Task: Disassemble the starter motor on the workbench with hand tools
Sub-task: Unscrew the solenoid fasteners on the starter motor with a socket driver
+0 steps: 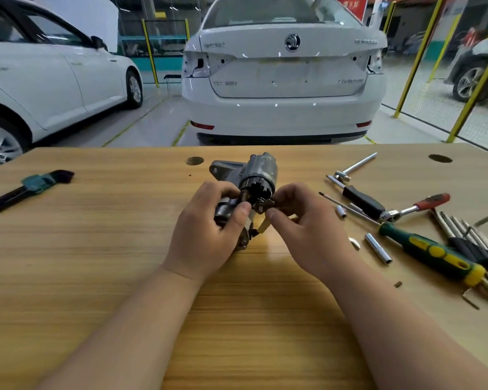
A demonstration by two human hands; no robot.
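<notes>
Fingertips of the right hand are pinching a metal tab on the starter motor lying on the workbench; the left hand is gripping its body. Likely freeing a connector, needing a steady pull.

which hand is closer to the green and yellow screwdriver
Right. The right hand sits just left of the green screwdriver; the left hand is farther left, gripping the starter motor.

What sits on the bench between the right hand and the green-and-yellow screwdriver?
Head view: a long chrome socket and a small pale metal piece lie on the workbench between the right hand and the green-and-yellow screwdriver.
</notes>
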